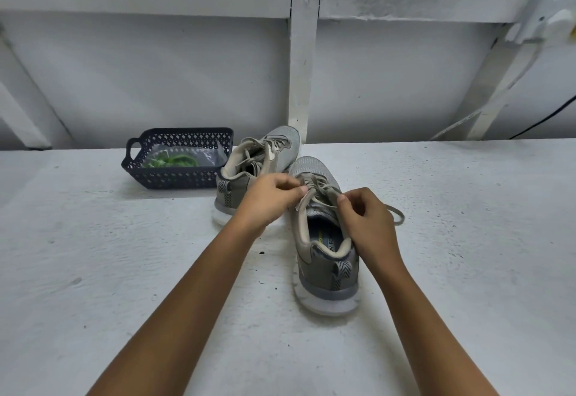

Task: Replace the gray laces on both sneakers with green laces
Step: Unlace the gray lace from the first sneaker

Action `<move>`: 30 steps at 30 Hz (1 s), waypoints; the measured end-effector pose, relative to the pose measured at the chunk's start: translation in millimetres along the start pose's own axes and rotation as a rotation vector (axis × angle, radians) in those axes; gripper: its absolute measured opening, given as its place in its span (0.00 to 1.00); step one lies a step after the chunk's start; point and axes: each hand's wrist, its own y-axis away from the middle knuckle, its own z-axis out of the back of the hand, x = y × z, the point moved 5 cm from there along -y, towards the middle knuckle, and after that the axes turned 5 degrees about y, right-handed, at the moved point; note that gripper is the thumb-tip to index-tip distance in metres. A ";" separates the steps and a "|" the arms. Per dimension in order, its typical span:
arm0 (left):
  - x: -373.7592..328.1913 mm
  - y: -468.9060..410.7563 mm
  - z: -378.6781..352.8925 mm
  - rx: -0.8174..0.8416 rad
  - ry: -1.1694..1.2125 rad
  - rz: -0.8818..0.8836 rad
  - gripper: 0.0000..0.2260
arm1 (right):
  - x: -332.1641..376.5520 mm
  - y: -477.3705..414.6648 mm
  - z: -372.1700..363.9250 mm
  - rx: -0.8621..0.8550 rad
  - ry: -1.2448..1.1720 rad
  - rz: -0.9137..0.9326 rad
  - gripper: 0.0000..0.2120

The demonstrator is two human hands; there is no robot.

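On a rough white surface (124, 255), the near sneaker (327, 271) stands near a dark basket (174, 177) of green laces (174, 161). Left hand (268, 199) and right hand (367, 224) each pinch its gray lace (324, 191): limp, light, probably best gripped close to the eyelets.

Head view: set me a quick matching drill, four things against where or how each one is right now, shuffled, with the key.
Things:
1. near sneaker
2. far sneaker
3. green laces
4. basket

States:
A. lying in the basket
B. dark blue, back left on the table
C. left hand and right hand pinch its gray lace
D. beside the basket, gray-laced, no hand on its laces

Pairs: 1-C, 2-D, 3-A, 4-B.
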 end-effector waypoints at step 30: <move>8.2 12.6 -0.7 -0.116 0.236 0.085 0.12 | -0.9 1.2 1.2 -0.001 -0.013 -0.010 0.07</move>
